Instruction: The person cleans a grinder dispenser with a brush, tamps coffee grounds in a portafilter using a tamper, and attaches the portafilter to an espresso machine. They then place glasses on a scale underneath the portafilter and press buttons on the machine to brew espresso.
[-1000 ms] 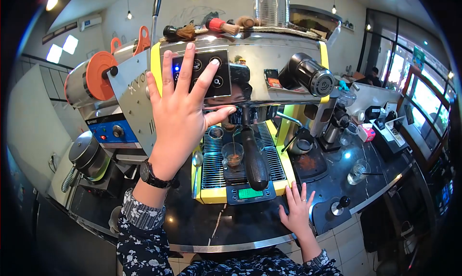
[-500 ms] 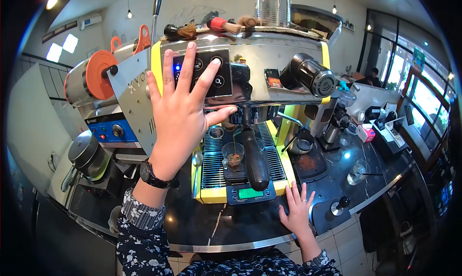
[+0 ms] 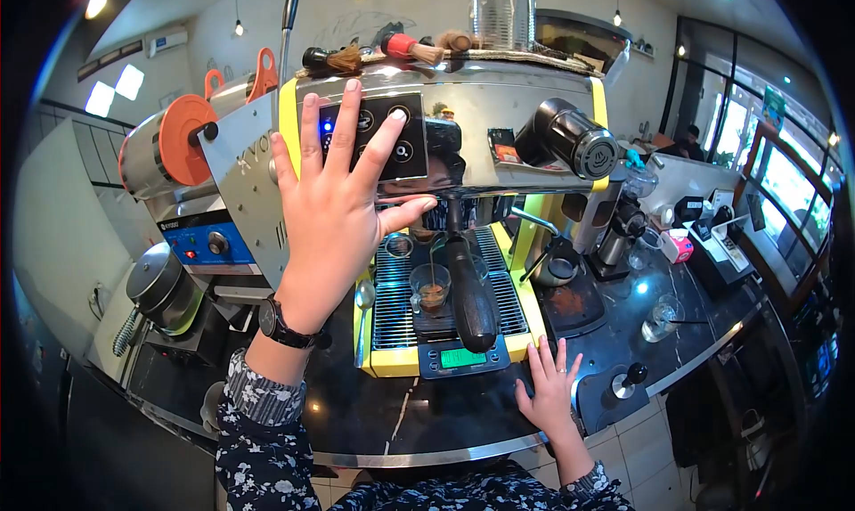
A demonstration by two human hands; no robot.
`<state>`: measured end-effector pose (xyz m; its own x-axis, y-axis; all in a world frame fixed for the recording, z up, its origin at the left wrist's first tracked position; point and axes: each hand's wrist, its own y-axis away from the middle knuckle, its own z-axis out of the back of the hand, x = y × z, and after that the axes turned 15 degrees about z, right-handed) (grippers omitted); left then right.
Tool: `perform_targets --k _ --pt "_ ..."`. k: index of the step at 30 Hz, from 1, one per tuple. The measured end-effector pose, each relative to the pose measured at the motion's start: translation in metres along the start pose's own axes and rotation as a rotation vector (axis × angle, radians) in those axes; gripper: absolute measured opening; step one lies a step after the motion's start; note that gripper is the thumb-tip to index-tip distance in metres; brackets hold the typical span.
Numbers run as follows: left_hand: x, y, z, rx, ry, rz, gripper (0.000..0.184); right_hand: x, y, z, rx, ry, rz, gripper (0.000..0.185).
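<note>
My left hand is spread over the black touch panel of a yellow-edged espresso machine, its index fingertip at an upper right button. Nothing is held in it. My right hand lies with fingers apart on the dark counter, beside the machine's front right corner. Between them a portafilter is locked under the machine, its black handle pointing toward me. Beneath its spout a small glass cup contains some brown coffee. Under the cup is a scale with a green-lit display; I cannot read its digits.
A spoon lies along the drip tray's left side. Right of the machine are a grinder, a drinking glass and a tamper. Brushes and a tin can sit on top. Another person is far back.
Both hands hold the same positions. The view has shifted very slightly; I see no other clear difference.
</note>
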<state>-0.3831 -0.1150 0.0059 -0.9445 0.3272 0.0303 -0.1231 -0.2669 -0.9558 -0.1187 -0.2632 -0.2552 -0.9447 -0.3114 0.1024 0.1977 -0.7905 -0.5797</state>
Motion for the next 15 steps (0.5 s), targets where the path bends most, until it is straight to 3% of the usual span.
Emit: perform_targets --k 15 --pt "-0.0003 0.0003 -0.0001 -0.006 -0.004 0.0 0.083 -0.0016 0.0018 -0.0005 0.03 0.017 0.024 0.074"
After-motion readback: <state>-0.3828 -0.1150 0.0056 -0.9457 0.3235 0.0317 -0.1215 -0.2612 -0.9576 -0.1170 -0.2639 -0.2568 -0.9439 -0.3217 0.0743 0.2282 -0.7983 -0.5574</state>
